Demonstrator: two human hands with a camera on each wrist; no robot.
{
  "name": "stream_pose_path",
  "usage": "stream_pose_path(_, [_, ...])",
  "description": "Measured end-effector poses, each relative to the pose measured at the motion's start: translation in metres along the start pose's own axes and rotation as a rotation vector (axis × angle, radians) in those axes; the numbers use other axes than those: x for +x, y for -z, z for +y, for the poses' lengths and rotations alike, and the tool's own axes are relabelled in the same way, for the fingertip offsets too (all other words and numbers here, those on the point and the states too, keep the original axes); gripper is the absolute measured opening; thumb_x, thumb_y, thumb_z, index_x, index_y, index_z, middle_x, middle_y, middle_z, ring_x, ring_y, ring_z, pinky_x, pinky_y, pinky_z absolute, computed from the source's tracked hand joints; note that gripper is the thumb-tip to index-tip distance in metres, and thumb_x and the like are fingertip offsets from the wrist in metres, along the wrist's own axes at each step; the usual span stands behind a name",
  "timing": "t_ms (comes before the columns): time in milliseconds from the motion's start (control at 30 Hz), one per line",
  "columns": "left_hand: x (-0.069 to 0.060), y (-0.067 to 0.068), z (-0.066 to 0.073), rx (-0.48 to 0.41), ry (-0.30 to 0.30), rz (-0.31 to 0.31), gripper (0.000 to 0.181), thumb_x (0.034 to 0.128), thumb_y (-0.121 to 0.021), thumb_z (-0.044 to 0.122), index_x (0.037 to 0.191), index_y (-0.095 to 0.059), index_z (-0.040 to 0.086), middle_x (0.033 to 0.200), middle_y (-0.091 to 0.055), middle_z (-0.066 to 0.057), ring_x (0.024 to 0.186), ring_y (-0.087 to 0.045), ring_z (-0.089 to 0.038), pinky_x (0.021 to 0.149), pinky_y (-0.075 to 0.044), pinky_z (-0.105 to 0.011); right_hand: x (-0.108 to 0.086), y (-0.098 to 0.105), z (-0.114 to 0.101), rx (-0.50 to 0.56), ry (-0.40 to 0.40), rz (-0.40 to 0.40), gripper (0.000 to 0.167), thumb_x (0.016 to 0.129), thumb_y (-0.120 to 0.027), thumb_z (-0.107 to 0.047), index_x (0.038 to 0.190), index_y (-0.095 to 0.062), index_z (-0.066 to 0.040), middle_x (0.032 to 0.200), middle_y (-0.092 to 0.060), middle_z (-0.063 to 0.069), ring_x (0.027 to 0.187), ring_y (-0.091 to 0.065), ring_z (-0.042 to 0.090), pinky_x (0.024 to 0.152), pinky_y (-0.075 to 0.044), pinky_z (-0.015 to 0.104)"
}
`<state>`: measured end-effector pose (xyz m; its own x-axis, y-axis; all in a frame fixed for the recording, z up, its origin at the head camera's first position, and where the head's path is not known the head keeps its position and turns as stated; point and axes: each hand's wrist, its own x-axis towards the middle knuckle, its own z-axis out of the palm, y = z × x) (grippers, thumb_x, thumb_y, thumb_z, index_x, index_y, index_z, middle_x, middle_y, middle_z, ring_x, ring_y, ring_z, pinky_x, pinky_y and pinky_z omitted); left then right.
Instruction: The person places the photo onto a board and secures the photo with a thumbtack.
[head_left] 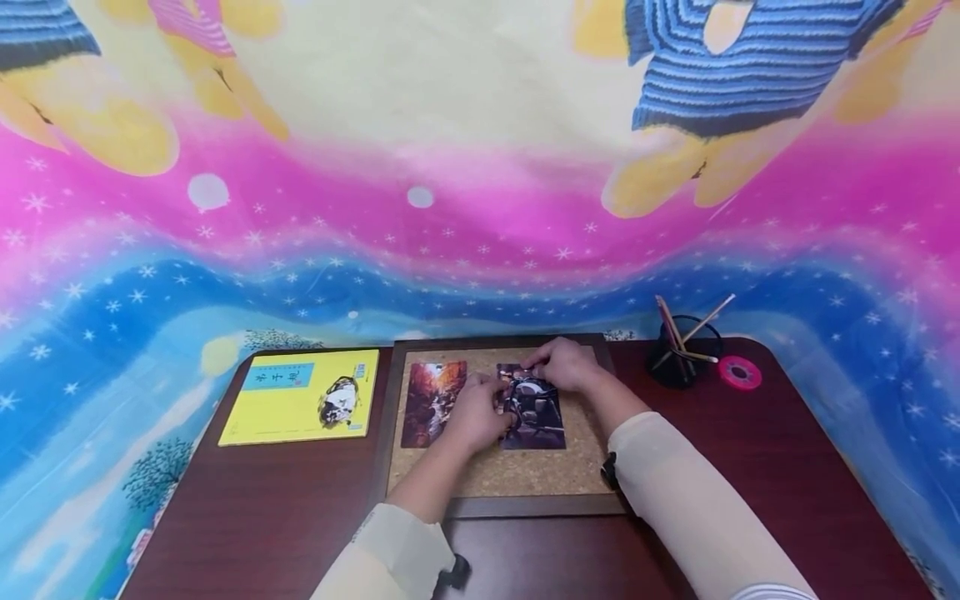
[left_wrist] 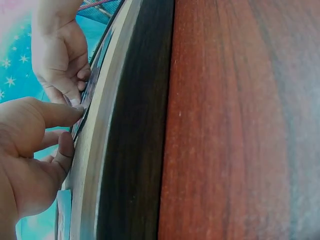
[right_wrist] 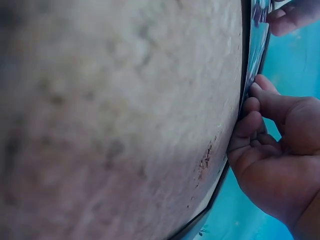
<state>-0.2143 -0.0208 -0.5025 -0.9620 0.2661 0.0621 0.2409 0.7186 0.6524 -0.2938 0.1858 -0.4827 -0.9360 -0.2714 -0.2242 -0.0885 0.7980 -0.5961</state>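
A dark photo print (head_left: 540, 421) of what looks like a motorcycle lies on the cork board (head_left: 510, 477). My left hand (head_left: 478, 417) touches its left edge, index finger and thumb apart, as the left wrist view also shows. At the top edge my right hand (head_left: 567, 365) pinches the print, thumb and bent fingers close together in the right wrist view. Whether anything small is between these fingertips is hidden. A second print (head_left: 429, 408), an orange autumn stream scene, lies to the left, partly behind my left hand.
The board's dark wooden frame (head_left: 525, 506) rests on a reddish-brown table (head_left: 300, 508). A yellow book (head_left: 288, 417) lies left of it. A black pencil holder (head_left: 670, 367) with several pencils and a pink tape roll (head_left: 740, 372) are at the right. A patterned curtain (head_left: 465, 208) hangs behind.
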Motion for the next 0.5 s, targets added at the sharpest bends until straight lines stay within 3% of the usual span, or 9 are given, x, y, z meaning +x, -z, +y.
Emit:
stream_pose_path(200, [-0.002, 0.004, 0.001, -0.048, -0.005, -0.002, 0.057, 0.0792, -0.086, 0.015, 0.133, -0.070, 0.005, 0.122, -0.061, -0.013, 0.108, -0.060, -0.027, 0.096, -0.051, -0.044, -0.007, 0.003, 0.008, -0.015, 0.033, 0.034, 0.027, 0.096, -0.070, -0.016, 0.120, -0.080, -0.023, 0.127, -0.073, 0.008, 0.116, -0.064, 0.030, 0.099, -0.050, 0.048])
stream_pose_path(300, [-0.004, 0.005, -0.003, -0.058, -0.020, 0.008, 0.058, 0.0781, -0.088, 0.016, 0.133, -0.070, 0.007, 0.125, -0.062, -0.012, 0.112, -0.061, -0.028, 0.101, -0.050, -0.044, -0.013, 0.007, 0.011, -0.021, 0.060, 0.033, 0.029, 0.095, -0.069, -0.013, 0.121, -0.079, -0.022, 0.127, -0.072, 0.008, 0.113, -0.065, 0.028, 0.098, -0.051, 0.047])
stream_pose_path(400, [-0.006, 0.007, -0.009, -0.047, -0.035, 0.024, 0.058, 0.0776, -0.087, 0.015, 0.133, -0.070, 0.008, 0.123, -0.065, -0.011, 0.108, -0.062, -0.026, 0.100, -0.051, -0.044, -0.019, 0.011, 0.013, -0.019, 0.079, 0.036, 0.032, 0.095, -0.067, -0.011, 0.123, -0.078, -0.020, 0.124, -0.073, 0.007, 0.100, -0.064, 0.024, 0.090, -0.052, 0.043])
stream_pose_path(500, [-0.009, 0.011, -0.012, -0.072, -0.033, 0.027, 0.058, 0.0777, -0.087, 0.013, 0.133, -0.070, 0.007, 0.115, -0.066, -0.009, 0.093, -0.063, -0.020, 0.095, -0.052, -0.043, -0.026, 0.013, 0.015, -0.010, 0.071, 0.039, 0.033, 0.096, -0.066, -0.011, 0.125, -0.077, -0.020, 0.108, -0.073, 0.005, 0.080, -0.060, 0.019, 0.079, -0.048, 0.037])
